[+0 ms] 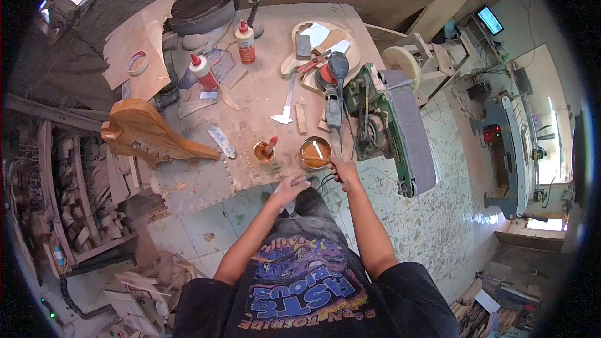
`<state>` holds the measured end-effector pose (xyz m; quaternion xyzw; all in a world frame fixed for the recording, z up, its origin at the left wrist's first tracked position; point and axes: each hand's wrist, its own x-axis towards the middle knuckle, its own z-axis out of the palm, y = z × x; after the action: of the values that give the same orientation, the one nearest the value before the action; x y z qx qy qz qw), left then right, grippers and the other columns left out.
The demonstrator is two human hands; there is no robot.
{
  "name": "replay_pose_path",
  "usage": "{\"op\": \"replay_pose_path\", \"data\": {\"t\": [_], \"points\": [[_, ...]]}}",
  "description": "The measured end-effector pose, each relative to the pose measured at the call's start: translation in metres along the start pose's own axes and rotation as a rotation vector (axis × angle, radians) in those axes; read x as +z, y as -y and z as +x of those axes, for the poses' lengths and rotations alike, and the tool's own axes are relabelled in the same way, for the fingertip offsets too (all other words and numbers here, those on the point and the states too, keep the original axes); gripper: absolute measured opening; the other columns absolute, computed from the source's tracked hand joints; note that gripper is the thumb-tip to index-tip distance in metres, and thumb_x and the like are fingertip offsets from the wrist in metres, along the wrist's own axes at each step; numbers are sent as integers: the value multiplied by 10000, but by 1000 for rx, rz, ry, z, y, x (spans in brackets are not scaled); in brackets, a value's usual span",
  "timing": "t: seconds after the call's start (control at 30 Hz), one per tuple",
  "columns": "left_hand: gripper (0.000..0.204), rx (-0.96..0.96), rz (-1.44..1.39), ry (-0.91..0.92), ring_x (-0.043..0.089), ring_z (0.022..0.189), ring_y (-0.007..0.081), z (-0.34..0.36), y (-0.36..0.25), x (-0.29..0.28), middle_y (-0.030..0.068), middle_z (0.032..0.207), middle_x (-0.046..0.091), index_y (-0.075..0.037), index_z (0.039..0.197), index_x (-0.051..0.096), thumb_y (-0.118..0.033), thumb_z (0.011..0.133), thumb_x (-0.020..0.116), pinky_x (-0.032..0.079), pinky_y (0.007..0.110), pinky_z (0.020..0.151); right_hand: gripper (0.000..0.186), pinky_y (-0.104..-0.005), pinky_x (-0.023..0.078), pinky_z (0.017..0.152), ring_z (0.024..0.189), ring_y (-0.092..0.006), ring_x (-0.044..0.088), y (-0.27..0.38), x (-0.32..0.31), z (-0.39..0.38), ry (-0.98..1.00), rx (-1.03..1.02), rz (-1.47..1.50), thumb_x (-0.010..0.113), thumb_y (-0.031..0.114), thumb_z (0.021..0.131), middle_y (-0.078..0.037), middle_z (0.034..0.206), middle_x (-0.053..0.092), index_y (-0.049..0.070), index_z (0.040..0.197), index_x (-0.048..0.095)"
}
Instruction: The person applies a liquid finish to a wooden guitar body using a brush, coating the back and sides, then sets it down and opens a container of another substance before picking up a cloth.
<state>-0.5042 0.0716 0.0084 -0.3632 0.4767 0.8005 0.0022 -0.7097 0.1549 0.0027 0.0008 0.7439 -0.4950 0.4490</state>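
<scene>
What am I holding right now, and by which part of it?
Your right hand grips the small round pan by its handle, on the pan's right side. Your left hand appears to hold nothing.

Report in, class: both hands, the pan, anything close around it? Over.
Right hand gripping pan at its right side; left hand holding nothing visible. Brown liquid in pan. Cup to its left; belt sander to its right.

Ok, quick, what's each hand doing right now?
Left hand: open, seemingly empty.
Right hand: closed, holding the small round pan.
</scene>
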Motion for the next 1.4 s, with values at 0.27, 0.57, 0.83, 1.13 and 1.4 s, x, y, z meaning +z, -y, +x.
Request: {"op": "replay_pose_path", "data": {"t": [0.27,0.57,0.83,1.13,1.4], "points": [[310,116,130,-79,580,917,139,10,35,-17,63,985,642,-2,975,644,-278,840,677,447,284,828,188,-188,325,365,455,-58,448,-3,-7,-1,52,55,160,615,250,890,21,640,570,64,868,632],[223,111,110,-229,553,742,82,-19,61,-57,-19,900,660,-87,847,666,-309,838,693,452,252,661,173,-213,345,420,517,-61,479,-13,-1,-4,71,48,257,664,254,862,9,720,580,94,873,600],[281,-34,233,-376,551,716,85,-81,73,-143,-10,780,621,-75,819,659,-354,816,692,437,246,606,159,-190,376,458,566,-58,495,-19,2,-6,58,1,288,622,234,890,24,747,583,84,943,625],[334,-91,-52,-923,617,848,151,-175,57,-226,31,963,659,-87,1027,620,-348,825,671,480,290,733,205,-206,342,486,588,-52,457,-33,3,2,81,21,370,604,239,893,48,738,525,76,1017,609],[291,450,-914,-929,578,787,147,-136,-22,-328,37,904,627,-81,1025,588,-348,910,592,470,286,671,167,-228,343,490,588,-58,447,-60,-3,5,-41,-45,542,577,283,921,57,721,503,122,960,596]]}}
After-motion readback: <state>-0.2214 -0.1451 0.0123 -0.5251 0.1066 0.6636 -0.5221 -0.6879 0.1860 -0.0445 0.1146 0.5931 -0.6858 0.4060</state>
